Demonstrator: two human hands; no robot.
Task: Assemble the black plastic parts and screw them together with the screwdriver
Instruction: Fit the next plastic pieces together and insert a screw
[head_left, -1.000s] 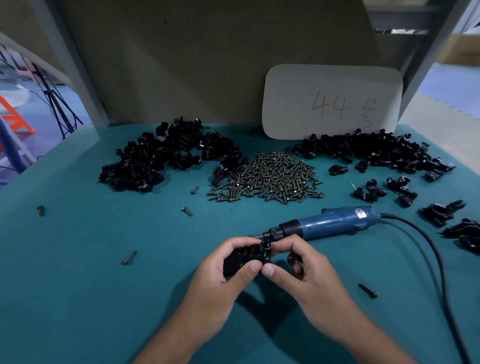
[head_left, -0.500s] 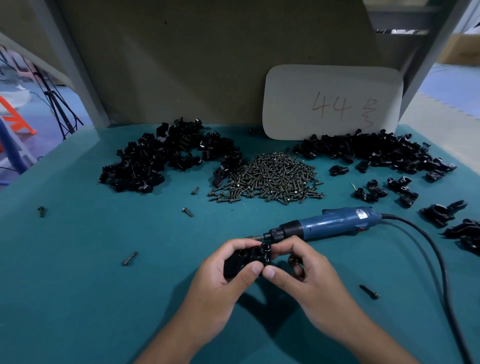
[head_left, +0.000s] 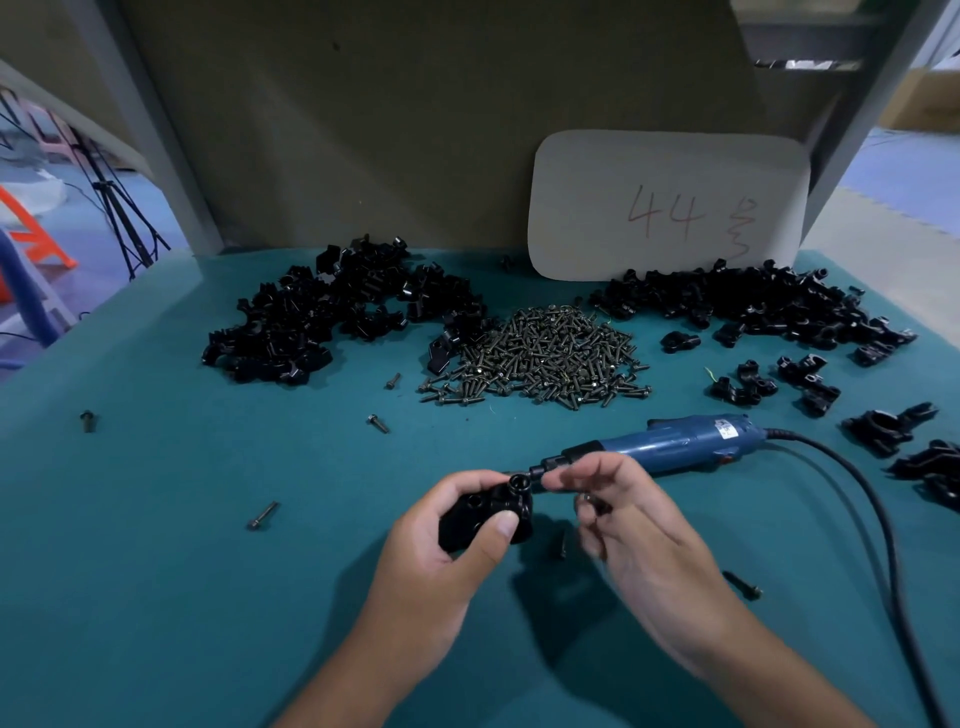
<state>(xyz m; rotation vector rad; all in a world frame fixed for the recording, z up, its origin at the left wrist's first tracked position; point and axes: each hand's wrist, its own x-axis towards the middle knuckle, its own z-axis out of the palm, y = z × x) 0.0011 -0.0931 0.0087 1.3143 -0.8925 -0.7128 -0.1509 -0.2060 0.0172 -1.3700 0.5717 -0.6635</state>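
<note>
The table (head_left: 156, 571), teal from edge to edge, carries everything. At twelve o'clock a white board (head_left: 670, 208) leans on the back wall; below it, a black parts heap at eleven (head_left: 337, 317), another at one (head_left: 753, 306), and the screw pile (head_left: 540, 358) dead centre between them.

The blue screwdriver (head_left: 675, 447) lies flat at two o'clock from the hands, bit pointing toward them, its cord (head_left: 862, 499) looping off to four o'clock.

Now the change: half a second ago both hands were closed together over the assembly. Now the right hand (head_left: 644, 540) has come away! It's blurred, just beside the screwdriver's nose, fingers loosely curled. There's something small and dark by its fingers, perhaps a screw, but I can't tell whether it's held.

The left hand (head_left: 441, 551) keeps the assembly (head_left: 488, 514), thumb across the front and fingers wrapped behind, with a round socket facing up. By my reading the halves are mated and driving comes next.

Smaller stuff: finished pieces (head_left: 883, 426) sit at three o'clock. Loose screws lie at nine (head_left: 262, 515) and four (head_left: 743, 584). One small dark piece (head_left: 562, 545) lies right between the hands. Nothing blocks the screwdriver, though the cord could snag.
</note>
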